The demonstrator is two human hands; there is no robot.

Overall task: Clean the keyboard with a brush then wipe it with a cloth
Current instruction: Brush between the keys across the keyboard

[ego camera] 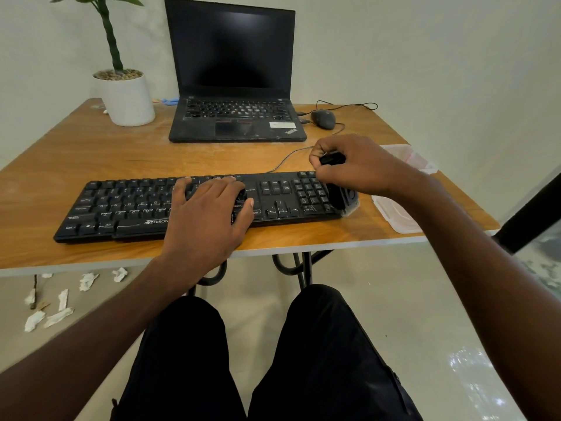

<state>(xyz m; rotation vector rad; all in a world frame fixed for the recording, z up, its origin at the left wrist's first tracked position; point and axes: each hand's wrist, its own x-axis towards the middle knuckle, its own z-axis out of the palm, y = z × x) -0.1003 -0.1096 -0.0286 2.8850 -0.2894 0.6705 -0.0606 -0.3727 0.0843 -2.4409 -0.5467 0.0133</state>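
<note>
Your arms are bare and your legs are in black.

Both your forearms show uncovered from the near edge of the view to the wrist, with no sleeve, watch, band or ring on your left hand [209,208] or your right hand [358,165]. Nails on the left hand's fingers are short and plain. Below the hands, nearer to you, your two thighs wear black trousers [188,360] of a matte cloth; a seam with what looks like a pocket edge runs down the outer side of the right leg.

Left hand [209,208] hides keyboard [127,205] middle; brush [340,196] blurred.
</note>
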